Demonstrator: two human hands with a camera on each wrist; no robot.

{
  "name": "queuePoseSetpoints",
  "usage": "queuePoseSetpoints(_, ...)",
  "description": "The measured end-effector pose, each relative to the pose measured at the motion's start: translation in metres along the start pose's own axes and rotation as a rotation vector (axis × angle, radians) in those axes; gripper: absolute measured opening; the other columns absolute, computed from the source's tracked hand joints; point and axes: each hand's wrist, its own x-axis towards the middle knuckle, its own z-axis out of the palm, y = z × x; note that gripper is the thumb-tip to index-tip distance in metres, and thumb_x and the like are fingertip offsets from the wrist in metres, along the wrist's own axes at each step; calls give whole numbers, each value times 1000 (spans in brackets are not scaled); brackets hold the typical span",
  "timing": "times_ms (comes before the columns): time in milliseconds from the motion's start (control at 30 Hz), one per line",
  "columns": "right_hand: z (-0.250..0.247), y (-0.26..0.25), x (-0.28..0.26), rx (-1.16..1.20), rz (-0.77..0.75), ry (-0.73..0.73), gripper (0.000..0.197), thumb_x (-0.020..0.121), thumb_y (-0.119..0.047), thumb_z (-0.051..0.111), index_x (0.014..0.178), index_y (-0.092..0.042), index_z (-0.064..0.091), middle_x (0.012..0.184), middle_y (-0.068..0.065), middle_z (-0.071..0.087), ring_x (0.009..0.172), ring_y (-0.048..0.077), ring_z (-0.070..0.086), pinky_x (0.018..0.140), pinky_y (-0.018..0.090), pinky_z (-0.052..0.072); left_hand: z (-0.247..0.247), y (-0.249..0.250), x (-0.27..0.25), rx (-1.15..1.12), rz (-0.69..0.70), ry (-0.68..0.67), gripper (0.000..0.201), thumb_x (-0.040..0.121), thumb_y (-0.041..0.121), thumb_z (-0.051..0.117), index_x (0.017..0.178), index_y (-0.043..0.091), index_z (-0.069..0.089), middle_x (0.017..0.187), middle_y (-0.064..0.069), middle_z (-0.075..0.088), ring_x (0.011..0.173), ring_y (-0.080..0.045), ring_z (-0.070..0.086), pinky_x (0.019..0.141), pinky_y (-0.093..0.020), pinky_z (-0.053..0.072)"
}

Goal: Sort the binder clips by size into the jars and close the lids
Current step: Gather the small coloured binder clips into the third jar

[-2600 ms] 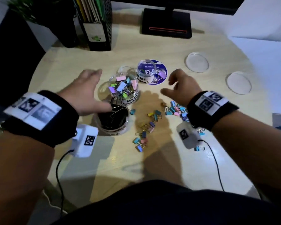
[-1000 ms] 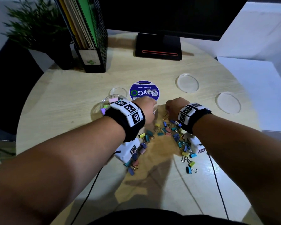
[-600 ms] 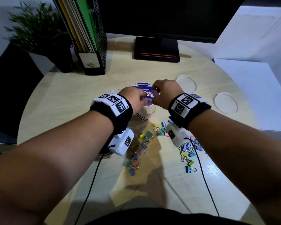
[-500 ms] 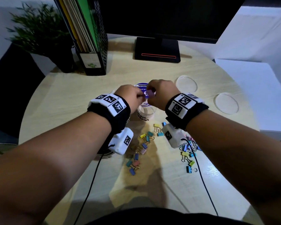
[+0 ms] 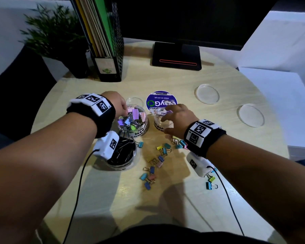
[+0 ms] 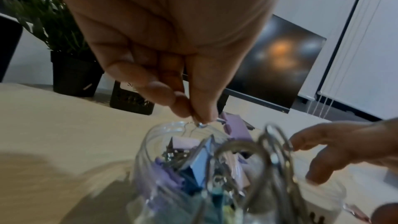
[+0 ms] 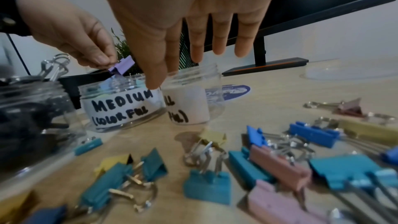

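My left hand (image 5: 124, 110) pinches the wire handle of a purple binder clip (image 7: 121, 65) just above the mouth of the jar marked MEDIUM (image 7: 120, 105), which holds several coloured clips (image 5: 130, 120). In the left wrist view the left fingertips (image 6: 183, 106) grip the wire and the purple clip (image 6: 233, 126) hangs over the rim. My right hand (image 5: 167, 120) hovers open, fingers straight, over the small jar (image 5: 161, 125), holding nothing. A third jar (image 5: 121, 157) in front holds large black clips. Small coloured clips (image 5: 158, 155) lie loose on the table.
Two clear lids (image 5: 206, 93) (image 5: 251, 115) lie at the right of the round table; a third lid (image 5: 135, 100) lies behind the medium jar, beside a blue sticker (image 5: 161, 102). A monitor base (image 5: 176, 59), file holder (image 5: 107, 67) and potted plant (image 5: 55, 36) stand at the back.
Both hands were together over the small jar with the purple clip between them. Now the left hand alone holds it and has moved left over the medium jar; the right hand has opened.
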Motion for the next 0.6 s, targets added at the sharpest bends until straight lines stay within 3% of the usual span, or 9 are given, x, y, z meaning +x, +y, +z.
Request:
queuePoseSetpoints(267, 9, 1, -2, 21, -19, 43, 23, 85, -35, 61, 106, -28, 69, 136, -3, 48, 127, 22, 35, 101, 38, 40, 7, 14, 0, 31, 25, -27, 5, 81, 20, 68, 82, 17, 73, 79, -1, 69, 79, -18, 63, 70, -23, 44)
queuePoseSetpoints(433, 8, 4, -6, 27, -8, 115, 21, 84, -31, 63, 100, -22, 72, 134, 1, 48, 125, 25, 34, 99, 39, 40, 5, 15, -1, 14, 48, -9, 11, 81, 22, 70, 89, 16, 74, 88, -3, 72, 86, -19, 66, 77, -27, 49)
queuePoseSetpoints(533, 4, 6, -10, 42, -17, 173, 18, 83, -29, 64, 96, -21, 74, 132, 1, 50, 123, 26, 35, 96, 41, 40, 1, 15, -4, -65, 116, 81, 16, 81, 25, 71, 96, 19, 72, 98, 1, 70, 91, -17, 63, 83, -26, 48)
queuePoseSetpoints(600, -1, 8, -16, 63, -31, 213, 16, 82, -27, 67, 94, -20, 75, 129, 2, 52, 121, 27, 37, 94, 42, 42, -5, 20, -12, -141, 180, 146, 17, 81, 26, 71, 97, 20, 72, 94, 4, 69, 85, -13, 59, 79, -22, 44)
